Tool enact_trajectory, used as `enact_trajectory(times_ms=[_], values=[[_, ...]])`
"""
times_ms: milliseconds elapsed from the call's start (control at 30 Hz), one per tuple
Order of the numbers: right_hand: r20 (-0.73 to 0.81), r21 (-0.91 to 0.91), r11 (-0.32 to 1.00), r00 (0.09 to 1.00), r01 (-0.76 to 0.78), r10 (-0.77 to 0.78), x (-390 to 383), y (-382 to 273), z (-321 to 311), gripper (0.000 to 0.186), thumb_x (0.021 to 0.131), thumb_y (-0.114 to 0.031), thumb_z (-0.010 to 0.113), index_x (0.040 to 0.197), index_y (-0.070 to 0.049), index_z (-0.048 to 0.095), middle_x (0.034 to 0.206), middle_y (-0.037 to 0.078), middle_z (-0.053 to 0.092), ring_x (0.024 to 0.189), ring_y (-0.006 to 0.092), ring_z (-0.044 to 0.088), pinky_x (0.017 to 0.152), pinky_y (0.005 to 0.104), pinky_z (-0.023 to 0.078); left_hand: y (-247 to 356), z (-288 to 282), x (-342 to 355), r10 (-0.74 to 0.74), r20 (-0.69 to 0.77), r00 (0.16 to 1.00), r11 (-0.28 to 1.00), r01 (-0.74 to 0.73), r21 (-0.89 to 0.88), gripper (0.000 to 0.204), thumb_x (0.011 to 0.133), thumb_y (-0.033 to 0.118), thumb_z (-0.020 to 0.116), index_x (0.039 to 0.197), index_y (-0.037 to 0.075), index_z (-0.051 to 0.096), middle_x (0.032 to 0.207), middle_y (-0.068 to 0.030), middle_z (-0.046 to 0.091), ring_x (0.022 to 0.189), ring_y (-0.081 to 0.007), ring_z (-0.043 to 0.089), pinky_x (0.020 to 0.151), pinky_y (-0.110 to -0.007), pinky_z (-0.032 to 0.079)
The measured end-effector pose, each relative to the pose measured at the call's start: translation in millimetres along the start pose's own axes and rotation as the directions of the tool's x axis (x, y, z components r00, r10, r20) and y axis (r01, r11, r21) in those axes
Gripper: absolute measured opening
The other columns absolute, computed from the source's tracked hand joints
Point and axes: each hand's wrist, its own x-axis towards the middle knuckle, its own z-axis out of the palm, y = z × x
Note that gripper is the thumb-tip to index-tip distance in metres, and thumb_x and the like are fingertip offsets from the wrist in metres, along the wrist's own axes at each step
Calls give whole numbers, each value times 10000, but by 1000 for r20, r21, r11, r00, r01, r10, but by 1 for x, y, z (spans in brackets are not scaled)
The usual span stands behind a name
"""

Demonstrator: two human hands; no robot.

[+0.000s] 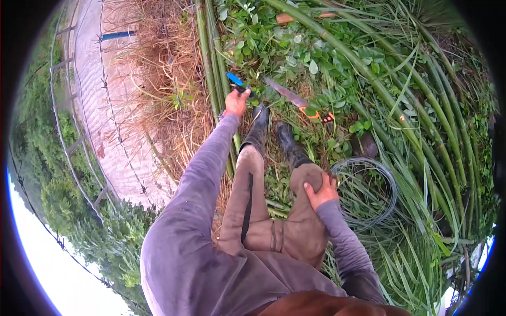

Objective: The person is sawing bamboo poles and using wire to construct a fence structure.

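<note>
My left hand (236, 102) is stretched forward and closed around a blue-and-black tool (234, 79). The tool's blue part sticks out beyond the fingers; its working end is too small to make out. It is held just above the green bamboo poles (215, 63) and beside my left boot (258, 124). On my bent right knee rests my right hand (321, 192), fingers spread over the trouser leg and holding nothing. A handsaw (287, 94) with an orange-and-black handle lies on the leafy ground ahead of my boots.
A coil of grey wire (395, 189) lies on the grass right of my knee. Long bamboo poles (363, 68) cross the right side. Barbed wire (107, 92) runs along the left, before a pale paved strip (87, 58). Dry brush (158, 68) borders it.
</note>
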Motion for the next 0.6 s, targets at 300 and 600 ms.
enact_trajectory(times_ms=[300,600], values=[[-43,-95,958,960,272,-277,25,-34,1,859,651,-446,683,1328,-112,271,1330,207,301,1226,361,302,1002,414,290,135,-56,-105,-525,542,656,-55,609,-791,214,875,231,494,921,22,494,820,-135,572,739,-261,587,688,-436,491],[-204,44,459,458,887,-865,-55,-112,-79,883,519,-312,783,1295,-168,387,1322,124,356,1220,341,333,1000,445,290,241,-90,-205,-178,855,487,190,870,-456,324,900,319,432,1018,36,538,906,-97,611,743,-190,603,597,-358,498]])
